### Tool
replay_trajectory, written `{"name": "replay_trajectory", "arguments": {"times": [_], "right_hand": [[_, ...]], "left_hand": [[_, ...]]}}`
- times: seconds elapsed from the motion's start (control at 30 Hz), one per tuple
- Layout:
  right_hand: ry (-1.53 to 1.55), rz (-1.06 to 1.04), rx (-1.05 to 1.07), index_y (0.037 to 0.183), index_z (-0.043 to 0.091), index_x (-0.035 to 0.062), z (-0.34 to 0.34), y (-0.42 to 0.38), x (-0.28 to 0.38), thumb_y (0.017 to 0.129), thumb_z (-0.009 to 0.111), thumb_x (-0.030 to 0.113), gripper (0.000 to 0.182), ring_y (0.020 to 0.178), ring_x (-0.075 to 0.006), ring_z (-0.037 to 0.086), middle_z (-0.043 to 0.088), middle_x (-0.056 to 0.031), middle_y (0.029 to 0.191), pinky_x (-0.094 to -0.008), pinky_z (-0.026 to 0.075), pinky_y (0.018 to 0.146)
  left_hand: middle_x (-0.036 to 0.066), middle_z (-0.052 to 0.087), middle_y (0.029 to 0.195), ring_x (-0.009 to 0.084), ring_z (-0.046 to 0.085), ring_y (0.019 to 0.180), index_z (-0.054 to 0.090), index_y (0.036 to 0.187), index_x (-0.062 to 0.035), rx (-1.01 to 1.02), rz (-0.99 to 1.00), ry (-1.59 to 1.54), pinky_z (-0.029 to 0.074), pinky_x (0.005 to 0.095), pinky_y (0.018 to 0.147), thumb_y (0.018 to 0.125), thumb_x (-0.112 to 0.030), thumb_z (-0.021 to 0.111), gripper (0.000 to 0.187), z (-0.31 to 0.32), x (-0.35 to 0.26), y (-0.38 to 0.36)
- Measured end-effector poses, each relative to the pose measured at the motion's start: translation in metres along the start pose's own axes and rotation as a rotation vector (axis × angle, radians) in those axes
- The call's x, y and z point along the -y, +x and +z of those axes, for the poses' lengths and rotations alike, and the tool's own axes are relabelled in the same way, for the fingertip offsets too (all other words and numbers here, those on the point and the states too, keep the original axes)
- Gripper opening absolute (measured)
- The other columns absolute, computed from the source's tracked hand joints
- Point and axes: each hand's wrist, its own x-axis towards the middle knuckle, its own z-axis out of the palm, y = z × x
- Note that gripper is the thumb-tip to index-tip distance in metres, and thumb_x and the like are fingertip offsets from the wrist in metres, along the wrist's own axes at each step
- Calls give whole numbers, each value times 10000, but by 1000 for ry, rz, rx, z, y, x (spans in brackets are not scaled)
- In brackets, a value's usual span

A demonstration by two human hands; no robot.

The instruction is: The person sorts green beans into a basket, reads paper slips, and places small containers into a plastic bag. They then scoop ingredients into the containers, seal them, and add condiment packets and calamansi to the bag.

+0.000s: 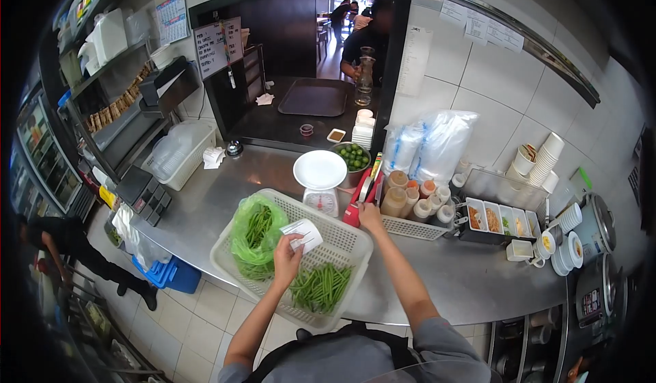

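Note:
My left hand (288,256) pinches a white paper slip (303,235) above a white perforated basket (357,243). In that basket, a green plastic bag (258,233) of green beans lies at the left and loose cut green beans (321,288) lie at the lower right. My right hand (370,217) is closed at the lower end of a red tape dispenser (353,209); what its fingers grip there is too small to make out. A white scale (321,202) with a round white plate (320,170) stands behind the basket.
Behind the scale is a bowl of green limes (354,156). Sauce bottles (396,202) and a rack of food containers (493,219) stand to the right. A dark tray (313,98) lies in the pass-through, where a person holds a glass carafe (364,75). Another person (89,250) is at the left.

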Motion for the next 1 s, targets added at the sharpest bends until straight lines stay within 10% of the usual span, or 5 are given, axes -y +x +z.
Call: {"name": "replay_trajectory", "arguments": {"times": [0.13, 0.4, 1.0], "right_hand": [[225, 318, -125, 780, 690, 25, 11, 3, 6, 820, 597, 259, 255, 611, -217, 647, 665, -147, 766, -382, 522, 537], [1161, 893, -474, 996, 565, -93, 25, 17, 32, 685, 697, -77, 338, 697, -325, 639, 623, -194, 899, -471, 547, 532], [562, 999, -356, 897, 640, -59, 45, 24, 15, 599, 745, -39, 316, 795, -259, 646, 652, -174, 923, -392, 523, 672]], "left_hand": [[80, 595, 944, 139, 599, 768, 621, 948, -47, 34, 77, 58, 434, 239, 554, 789, 73, 583, 203, -3, -4, 2], [140, 599, 942, 299, 614, 900, 626, 961, -39, 179, 252, 0, 484, 325, 717, 778, 87, 575, 228, 2, -14, -8], [160, 585, 886, 314, 605, 824, 612, 953, -12, 190, 330, -7, 477, 350, 710, 786, 84, 563, 199, 1, -18, -10]]}}
